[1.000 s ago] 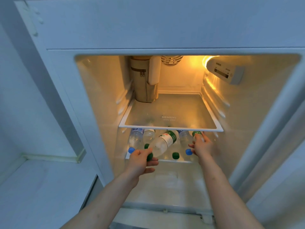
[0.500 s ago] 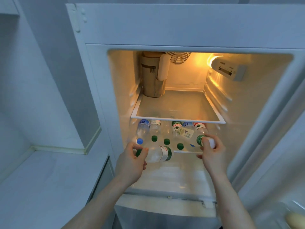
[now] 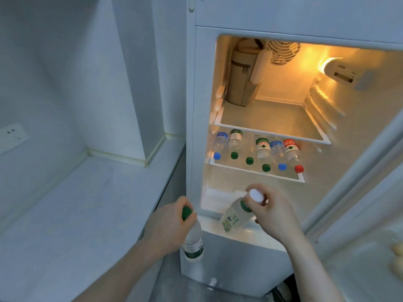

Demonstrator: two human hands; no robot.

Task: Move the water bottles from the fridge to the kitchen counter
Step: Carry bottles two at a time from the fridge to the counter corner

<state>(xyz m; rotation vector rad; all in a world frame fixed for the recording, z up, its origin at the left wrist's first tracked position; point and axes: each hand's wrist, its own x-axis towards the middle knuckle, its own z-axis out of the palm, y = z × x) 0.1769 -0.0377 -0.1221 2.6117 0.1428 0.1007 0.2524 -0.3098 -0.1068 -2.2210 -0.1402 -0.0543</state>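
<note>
head view: the left hand (image 3: 168, 223) grips a green-cap bottle (image 3: 193, 243) by its neck, in front of the open fridge (image 3: 192, 105), beside the counter (image 3: 76, 203). the right hand (image 3: 274, 214) grips a white-cap bottle (image 3: 236, 215), tilted. six bottles (image 3: 262, 149), it seems, lie on the shelf (image 3: 257, 172).

Eight water bottles counted: six lying on the lower fridge shelf (image 3: 257, 171), by cap three green, two blue, one red; two more in hand, one green-capped (image 3: 193, 240), one white-capped (image 3: 236, 216); one tan bag (image 3: 241, 81) above.
</note>
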